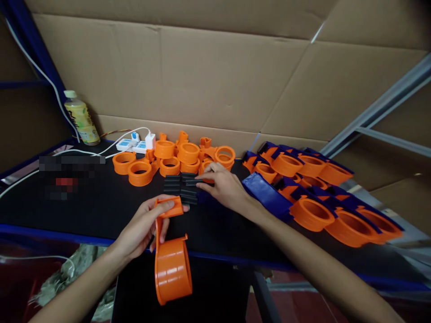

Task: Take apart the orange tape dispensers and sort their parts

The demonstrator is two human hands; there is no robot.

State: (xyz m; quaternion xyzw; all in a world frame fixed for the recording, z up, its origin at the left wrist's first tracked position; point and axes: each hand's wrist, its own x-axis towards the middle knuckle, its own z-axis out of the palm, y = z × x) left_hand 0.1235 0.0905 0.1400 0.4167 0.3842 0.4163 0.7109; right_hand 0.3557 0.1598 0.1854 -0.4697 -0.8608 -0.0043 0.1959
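Note:
My left hand (143,226) is closed on the flat handle end of an orange plastic ring part (171,269), which hangs down over the table's front edge. My right hand (224,184) reaches forward over a small cluster of black ribbed pieces (180,188) on the black table top (101,206); its fingertips pinch one black piece (197,181). Just behind the black pieces lies a heap of bare orange ring parts (175,157).
At the right sit several orange rings fitted with blue parts (323,202). A white power strip with plugs (134,143) and a drink bottle (81,119) stand at the back left. Cardboard sheets (215,76) wall the back. White cables run along the left.

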